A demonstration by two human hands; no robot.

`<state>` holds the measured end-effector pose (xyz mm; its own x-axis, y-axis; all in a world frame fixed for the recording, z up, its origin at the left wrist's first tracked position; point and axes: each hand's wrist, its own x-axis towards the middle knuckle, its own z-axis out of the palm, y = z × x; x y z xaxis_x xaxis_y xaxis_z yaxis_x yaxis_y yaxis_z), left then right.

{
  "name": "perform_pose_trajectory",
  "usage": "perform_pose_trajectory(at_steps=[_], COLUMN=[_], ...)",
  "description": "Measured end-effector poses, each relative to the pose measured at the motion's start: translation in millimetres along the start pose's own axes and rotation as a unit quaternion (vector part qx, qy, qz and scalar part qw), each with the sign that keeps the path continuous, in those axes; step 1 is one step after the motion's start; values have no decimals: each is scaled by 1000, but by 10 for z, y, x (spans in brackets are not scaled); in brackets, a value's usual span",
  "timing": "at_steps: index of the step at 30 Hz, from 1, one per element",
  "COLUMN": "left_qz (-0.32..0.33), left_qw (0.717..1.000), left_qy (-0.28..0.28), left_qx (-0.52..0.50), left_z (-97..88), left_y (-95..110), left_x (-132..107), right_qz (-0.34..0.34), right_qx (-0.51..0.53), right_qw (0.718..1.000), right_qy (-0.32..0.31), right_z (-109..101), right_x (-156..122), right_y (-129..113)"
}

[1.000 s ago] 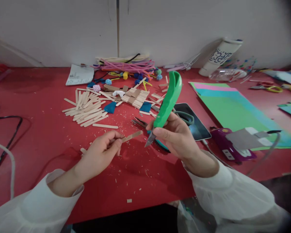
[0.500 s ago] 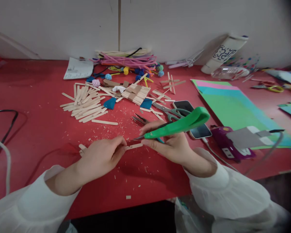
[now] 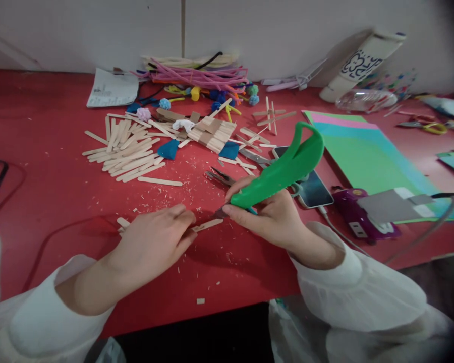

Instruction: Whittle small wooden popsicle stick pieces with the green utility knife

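Observation:
My left hand is closed, its fingers pinching a wooden craft stick near the table top; the stick's right part sticks out and shows a rough, notched spot by the fingertips. My right hand is wrapped around green-handled scissors, gripping them low near the blade. The dark blade tip points left, close to the stick; whether it touches cannot be told. Behind the right hand lie needle-nose pliers, partly hidden. More stick ends show beyond the left wrist.
A pile of craft sticks, a flat panel of joined sticks and pipe cleaners lie further back. To the right are a phone, a purple power strip and coloured paper. Wood shavings litter the red table.
The scissors' green handle has turned, its looped end rising higher. The blade tip stays near the stick, and the left hand keeps its pinch. The camera view has shifted slightly.

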<state>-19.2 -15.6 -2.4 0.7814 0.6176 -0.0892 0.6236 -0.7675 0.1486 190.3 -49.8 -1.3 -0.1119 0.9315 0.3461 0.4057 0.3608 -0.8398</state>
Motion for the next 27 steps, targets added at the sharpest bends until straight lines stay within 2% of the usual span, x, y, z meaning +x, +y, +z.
perform_pose_trajectory(at_steps=[5,11,17,21,24,27], left_qz=[1,-15,-23,-39,-38,-10], left_qw=[999,1000,999,997,996,996], left_qy=[1,1,-16,-17,-2,34], left_qx=[-32,-14,-34,-66,-84,-88], left_z=[23,23,22,18,23,45], left_y=[25,32,37,43,40,27], left_x=[28,22,36,57,51,34], right_qz=[4,1,-5,18,30,27], right_qx=[0,14,25,56,58,44], right_qw=[1000,998,997,995,994,995], right_qy=[-26,-63,-74,-83,-83,-87], right_z=[43,68,85,128,144,144], right_x=[-12,-38,-38,-35,-34,-38], right_y=[17,37,8,-4,1,11])
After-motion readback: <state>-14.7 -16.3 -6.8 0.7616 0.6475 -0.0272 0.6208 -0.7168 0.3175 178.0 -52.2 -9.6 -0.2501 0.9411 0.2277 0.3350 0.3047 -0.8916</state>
